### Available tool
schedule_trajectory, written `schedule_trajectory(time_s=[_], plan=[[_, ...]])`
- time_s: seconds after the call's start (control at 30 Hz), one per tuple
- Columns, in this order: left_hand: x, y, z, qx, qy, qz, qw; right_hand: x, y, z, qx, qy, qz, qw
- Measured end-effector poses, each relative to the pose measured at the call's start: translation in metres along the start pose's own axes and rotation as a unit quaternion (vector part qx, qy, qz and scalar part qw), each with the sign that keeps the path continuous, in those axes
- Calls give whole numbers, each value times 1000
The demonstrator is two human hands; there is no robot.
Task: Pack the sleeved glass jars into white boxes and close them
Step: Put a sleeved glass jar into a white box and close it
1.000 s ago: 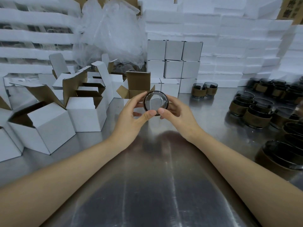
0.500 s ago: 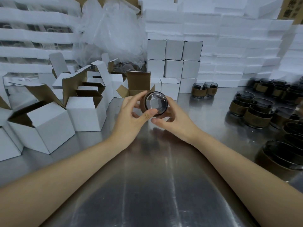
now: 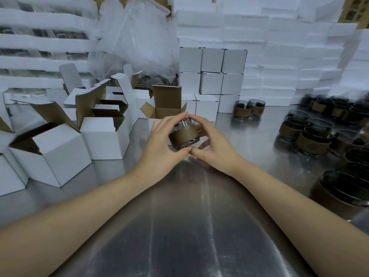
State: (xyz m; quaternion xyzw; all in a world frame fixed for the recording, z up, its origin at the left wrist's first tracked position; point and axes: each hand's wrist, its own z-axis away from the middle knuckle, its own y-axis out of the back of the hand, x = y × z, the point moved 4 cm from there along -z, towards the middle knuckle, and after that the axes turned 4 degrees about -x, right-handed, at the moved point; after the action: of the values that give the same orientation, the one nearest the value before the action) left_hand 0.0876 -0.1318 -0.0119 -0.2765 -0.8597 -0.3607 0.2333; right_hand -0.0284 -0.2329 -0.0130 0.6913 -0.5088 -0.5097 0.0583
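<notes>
At the far left, open white boxes [image 3: 60,148] crowd the steel table [image 3: 189,226], their brown-lined flaps standing up. Behind them a crumpled clear plastic bag [image 3: 135,37] leans against the back wall.

Right of that group, one open box [image 3: 165,104] stands with its lid flap raised, just beyond the hands. The left hand [image 3: 159,140] curls round the left side of a jar [image 3: 183,134], and the right hand [image 3: 217,142] curls round its right side. Both clasp it: the fingertips meet over its top and the thumbs touch under it. The jar is held off the table, tilted, with its brown sleeve facing the camera and clear glass showing above the sleeve. It sits just near of the open box, low in front of it.

Farther back, closed boxes [image 3: 211,76] are stacked three high against white foam sheets [image 3: 279,47]. Beside the stack's right foot, two jars [image 3: 248,108] stand upright and touching. Along the right edge, many more sleeved jars [image 3: 311,134] stand packed together from far to near.
</notes>
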Motion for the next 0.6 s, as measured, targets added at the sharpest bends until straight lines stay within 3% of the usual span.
schedule_trajectory(time_s=[0.27, 0.6], plan=[[0, 2, -4, 27, 15, 17, 999, 5, 2, -2, 29, -51, -85, 995], [-8, -5, -5, -36, 71, 116, 990, 6, 0, -1, -14, -73, -111, 991]])
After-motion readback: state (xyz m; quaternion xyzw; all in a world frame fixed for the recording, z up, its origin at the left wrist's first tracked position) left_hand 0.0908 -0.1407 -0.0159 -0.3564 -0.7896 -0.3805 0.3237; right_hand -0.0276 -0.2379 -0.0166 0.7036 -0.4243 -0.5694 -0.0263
